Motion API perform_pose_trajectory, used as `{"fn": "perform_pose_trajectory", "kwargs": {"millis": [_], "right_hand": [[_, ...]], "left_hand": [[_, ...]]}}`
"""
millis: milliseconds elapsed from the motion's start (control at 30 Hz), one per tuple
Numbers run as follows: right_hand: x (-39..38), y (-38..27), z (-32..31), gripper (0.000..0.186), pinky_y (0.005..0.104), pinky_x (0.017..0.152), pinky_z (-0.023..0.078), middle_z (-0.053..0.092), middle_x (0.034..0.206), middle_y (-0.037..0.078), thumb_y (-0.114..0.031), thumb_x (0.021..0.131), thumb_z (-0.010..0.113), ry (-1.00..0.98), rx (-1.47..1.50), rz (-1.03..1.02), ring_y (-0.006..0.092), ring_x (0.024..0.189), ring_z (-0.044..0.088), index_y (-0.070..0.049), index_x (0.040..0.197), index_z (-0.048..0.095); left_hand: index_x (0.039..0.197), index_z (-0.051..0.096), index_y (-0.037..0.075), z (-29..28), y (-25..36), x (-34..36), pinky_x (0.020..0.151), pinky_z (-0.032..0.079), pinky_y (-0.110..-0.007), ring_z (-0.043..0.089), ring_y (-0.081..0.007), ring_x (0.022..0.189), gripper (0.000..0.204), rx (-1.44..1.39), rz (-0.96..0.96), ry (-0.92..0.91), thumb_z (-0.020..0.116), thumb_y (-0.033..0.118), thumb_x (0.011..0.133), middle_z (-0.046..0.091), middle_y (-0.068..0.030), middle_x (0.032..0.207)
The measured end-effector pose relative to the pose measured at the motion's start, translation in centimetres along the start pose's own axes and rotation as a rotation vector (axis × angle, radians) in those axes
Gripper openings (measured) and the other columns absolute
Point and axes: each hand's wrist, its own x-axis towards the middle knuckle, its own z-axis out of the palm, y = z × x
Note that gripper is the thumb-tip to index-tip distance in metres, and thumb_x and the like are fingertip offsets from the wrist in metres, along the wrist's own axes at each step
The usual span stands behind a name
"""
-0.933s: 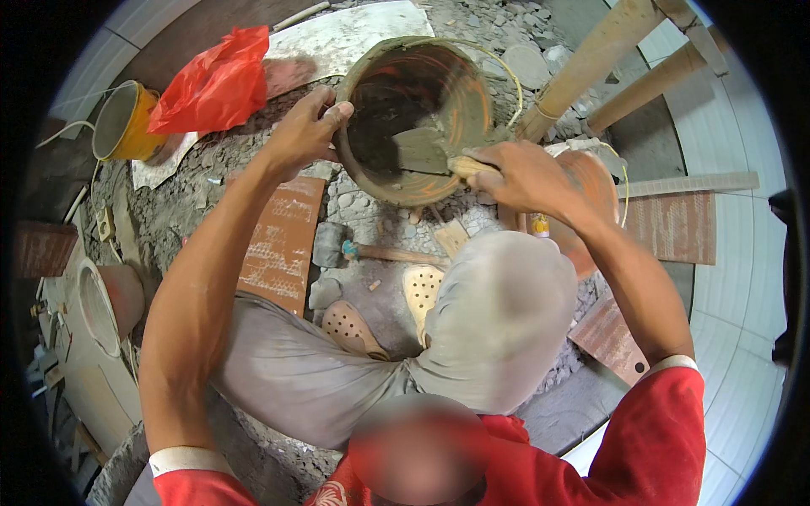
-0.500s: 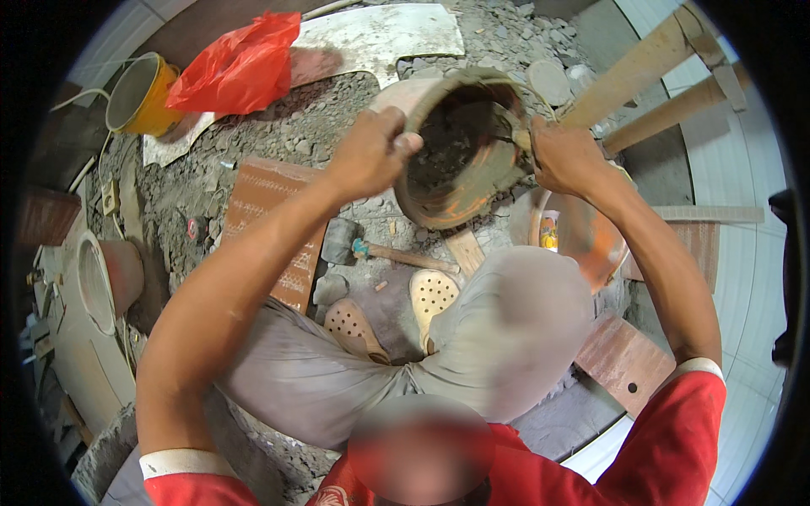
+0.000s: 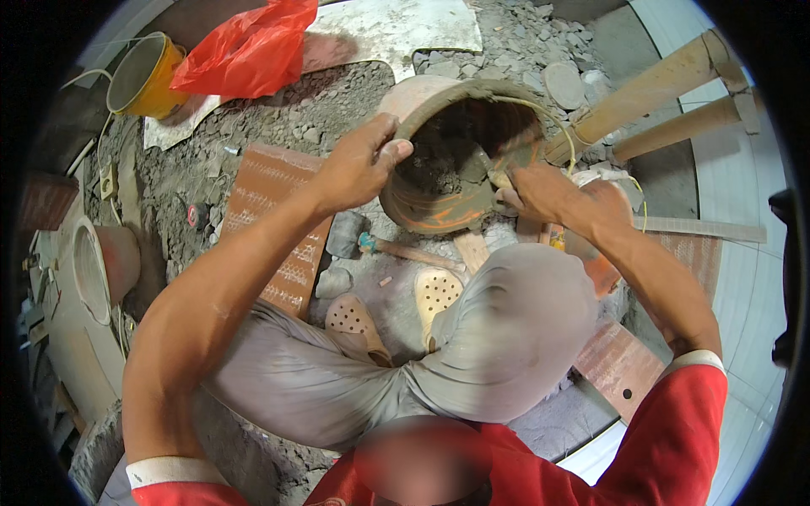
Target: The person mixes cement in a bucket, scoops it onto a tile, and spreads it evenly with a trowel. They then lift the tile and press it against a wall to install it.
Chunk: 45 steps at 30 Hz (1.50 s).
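1. Left hand (image 3: 359, 169) — fingers curled over the near-left rim of an orange bucket (image 3: 422, 215), thumb inside the lip, clenched on the rim.
2. The bucket is tipped on its side, mouth facing the person, on rubble-strewn ground (image 3: 337, 101) just ahead of the knees. Its inner wall is coated with dark grey mortar.
3. Right hand (image 3: 548, 192) sits at the right edge of the bucket mouth, closed around the handle of a small trowel (image 3: 479, 164); the blade lies inside the bucket against the mortar. The grip itself is partly hidden by the knuckles.
4. A thin wire bail (image 3: 553, 118) arcs over the upper right of the bucket.
5. Person is crouched: grey trousers, red sleeves with white cuffs, perforated beige clogs (image 3: 434, 291) on the ground below the bucket.
6. Between the clogs and the bucket lies a hammer (image 3: 396, 249) with a wooden shaft, flat on the ground, apart from both hands.
7. Left of the hammer — a ribbed terracotta tile (image 3: 270, 202), partly beneath the left forearm.
8. Far upper left: a yellow bucket (image 3: 143, 76) standing upright, a red plastic bag (image 3: 249, 51) just beside it.
9. Upper right: two wooden poles (image 3: 658, 84) slanting toward the orange bucket, well clear of the hands.
10. Another reddish tile (image 3: 620, 367) lies under the right elbow.
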Motion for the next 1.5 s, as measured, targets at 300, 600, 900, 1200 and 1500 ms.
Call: {"fn": "perform_pose_trajectory", "kwargs": {"millis": [300,600,900,1200,1500], "right_hand": [[-0.8,-4.9,4.3,0.054,0.0581,0.083,0.05,0.066,0.084,0.036,-0.041,0.097,0.062,0.136,0.37,0.144,0.0526,0.087,0.065,0.012,0.098,0.065],[-0.5,-7.6,6.0,0.053,0.0549,0.083,0.049,0.066,0.091,0.036,-0.04,0.097,0.063,0.245,0.689,0.173,0.0517,0.092,0.066,0.012,0.107,0.066],[-1.0,-9.3,5.8,0.058,0.0246,0.046,0.043,0.06,0.076,0.004,-0.051,0.099,0.063,0.086,1.298,0.32,0.0078,0.053,0.054,0.0,0.126,0.062],[-2.6,-6.8,0.8,0.053,0.0225,0.044,0.039,0.059,0.074,0.002,-0.045,0.098,0.067,0.15,1.471,0.246,0.0054,0.051,0.05,0.001,0.124,0.062],[-4.8,-7.4,-6.9,0.052,0.0211,0.045,0.038,0.059,0.075,0.001,-0.049,0.096,0.068,0.223,1.339,0.138,0.0059,0.052,0.05,-0.003,0.119,0.063]], "left_hand": [[0.105,0.051,0.001,-0.3,-1.8,0.0,0.077,0.046,-0.045,0.053,-0.0339,0.079,0.034,-0.01,0.054,-0.019,0.057,0.035,0.103,0.056,-0.0197,0.088],[0.107,0.054,0.0,-1.1,-1.0,0.9,0.077,0.046,-0.042,0.054,-0.0287,0.08,0.032,0.001,-0.007,-0.072,0.058,0.032,0.104,0.055,-0.0188,0.088],[0.115,0.057,0.002,-1.8,-0.2,3.3,0.084,0.05,-0.037,0.057,-0.0191,0.09,0.03,-0.218,-0.125,-0.129,0.056,0.031,0.106,0.061,-0.0097,0.102],[0.116,0.053,0.004,-4.7,-2.5,0.3,0.087,0.06,-0.045,0.066,-0.0208,0.099,0.026,-0.748,-0.442,0.032,0.055,0.029,0.108,0.063,-0.0078,0.112],[0.117,0.059,0.006,-12.0,-1.0,-6.5,0.087,0.06,-0.039,0.068,-0.0176,0.097,0.028,-0.723,-0.414,0.385,0.056,0.032,0.107,0.066,-0.005,0.112]]}}
